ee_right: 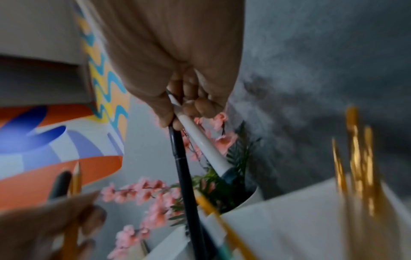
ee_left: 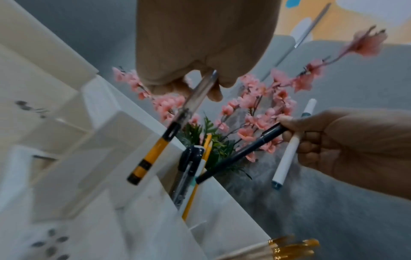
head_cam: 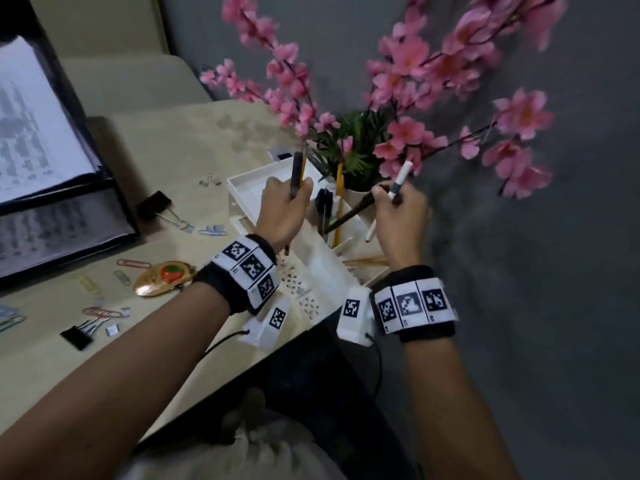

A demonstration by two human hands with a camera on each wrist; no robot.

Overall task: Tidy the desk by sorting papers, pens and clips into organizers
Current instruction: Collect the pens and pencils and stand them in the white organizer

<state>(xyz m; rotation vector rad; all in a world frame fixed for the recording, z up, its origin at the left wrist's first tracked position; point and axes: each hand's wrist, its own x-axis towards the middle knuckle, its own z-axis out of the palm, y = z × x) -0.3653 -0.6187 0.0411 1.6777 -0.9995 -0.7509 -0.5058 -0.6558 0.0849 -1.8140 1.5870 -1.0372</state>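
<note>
**Q:** On the beige counter (head_cam: 173, 140), what comes first by size?

**A:** At the far left, a black paper tray (head_cam: 69, 188) stacked with printed sheets. At the counter's right edge sits a white desk organizer (head_cam: 249, 188), with a pot of pink artificial blossoms (head_cam: 398, 74) just behind it. Both forearms reach toward the organizer, each wrist wrapped in a band printed with black and white squares.

**Q:** What is the left hand doing?

**A:** The left hand (head_cam: 284, 209) is raised above the organizer, knuckles toward the camera, fingers (ee_left: 213, 93) curled tight round two upright things: a dark-capped pen (head_cam: 296, 174) and a yellow pencil (head_cam: 303, 168) touching it. The left wrist view shows the pen's clear barrel and its yellow and black lower end hanging over the organizer.

**Q:** And the right hand?

**A:** The right hand (head_cam: 398, 216) is level with it, just right of the pen compartment. Its fingers (ee_right: 200, 105) are clamped on a white marker (head_cam: 398, 181), tilted up to the right, and on a black pen (head_cam: 349, 214) slanting down, its lower end inside the compartment among other pens and a pencil.

**Q:** And the small items?

**A:** Loose on the counter to the left lie black binder clips (head_cam: 154, 204), a gold oval trinket (head_cam: 164, 277), and coloured paper clips (head_cam: 123, 275).
</note>
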